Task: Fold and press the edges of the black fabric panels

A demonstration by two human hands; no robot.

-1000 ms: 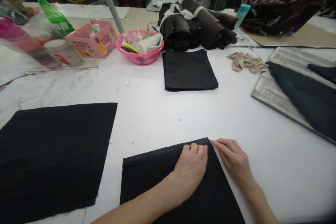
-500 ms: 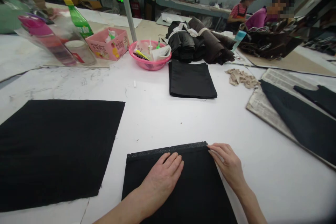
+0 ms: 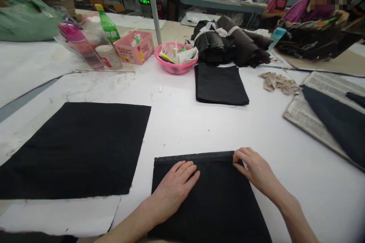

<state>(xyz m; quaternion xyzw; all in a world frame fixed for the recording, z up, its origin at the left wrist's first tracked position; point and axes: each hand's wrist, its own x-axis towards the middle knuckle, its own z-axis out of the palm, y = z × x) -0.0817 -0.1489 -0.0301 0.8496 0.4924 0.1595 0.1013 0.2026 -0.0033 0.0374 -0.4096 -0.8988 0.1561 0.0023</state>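
Observation:
A black fabric piece [image 3: 216, 201] with a folded top edge lies on the white table [image 3: 199, 129] right in front of me. My left hand [image 3: 176, 184] rests flat on it, fingers stretched out just below the fold. My right hand [image 3: 255, 169] is at the fold's right corner, its fingertips curled and pressing on that corner. A larger black fabric sheet [image 3: 76, 148] lies flat to the left, touched by neither hand.
A folded black stack [image 3: 219, 85] lies farther back, with dark fabric rolls [image 3: 230, 41] behind it. A pink bowl [image 3: 175, 68], pink box [image 3: 134, 47], green bottle [image 3: 107, 26] and a jar stand at the back left. Beige scraps [image 3: 279, 82] and a board [image 3: 310, 117] with dark cloth lie right. Two people sit far back.
My left hand slid left along the fold and flattened out. My right hand moved onto the fold's right corner. The view has shifted left and lifted a little.

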